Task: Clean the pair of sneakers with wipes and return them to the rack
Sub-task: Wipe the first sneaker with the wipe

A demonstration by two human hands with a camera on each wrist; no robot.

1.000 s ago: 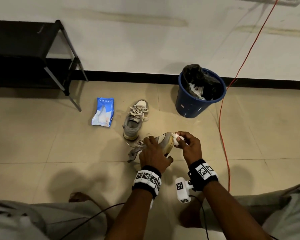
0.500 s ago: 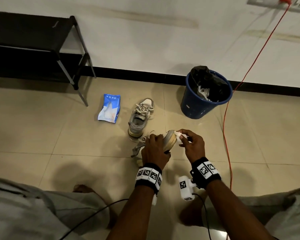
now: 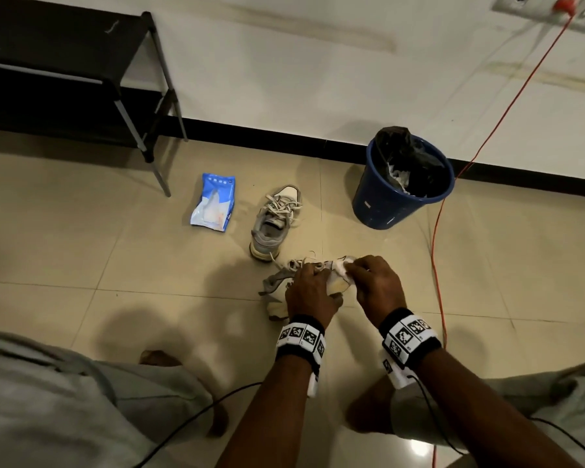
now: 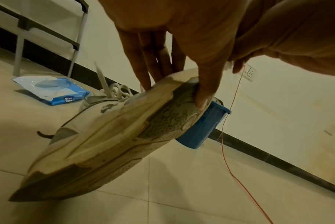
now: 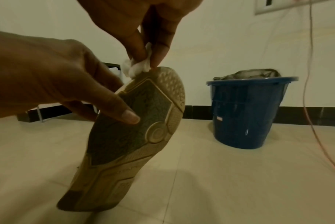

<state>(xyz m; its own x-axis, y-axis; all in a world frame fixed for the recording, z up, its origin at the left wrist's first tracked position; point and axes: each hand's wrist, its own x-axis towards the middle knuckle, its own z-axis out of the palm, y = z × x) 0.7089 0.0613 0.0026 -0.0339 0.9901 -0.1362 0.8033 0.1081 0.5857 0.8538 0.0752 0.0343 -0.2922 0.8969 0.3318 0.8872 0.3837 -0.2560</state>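
Head view: your left hand (image 3: 309, 295) grips the sneaker (image 3: 277, 288) by its front half, holding it tipped on its side over the floor, heel end out past your left wrist, toe end toward your right hand (image 3: 374, 285). Your right hand pinches a balled white wipe (image 3: 341, 270) against the toe — it is the nearer hand to that end. The second sneaker (image 3: 274, 222) stands on the floor just beyond your left knuckles; wipes pack (image 3: 213, 206) further left, rack (image 3: 65, 69) well beyond it, bin (image 3: 401, 184) beyond your right hand.

Left wrist view: fingers (image 4: 143, 60) curl over the upper, thumb pressed on the sole (image 4: 124, 136). Long axis runs from the thumb down and away, heel low.

Right wrist view: thumb and fingers pinch the wipe (image 5: 138, 68) right at the toe rim — the sole faces your palm. A stroke along the rim looks like the next call.
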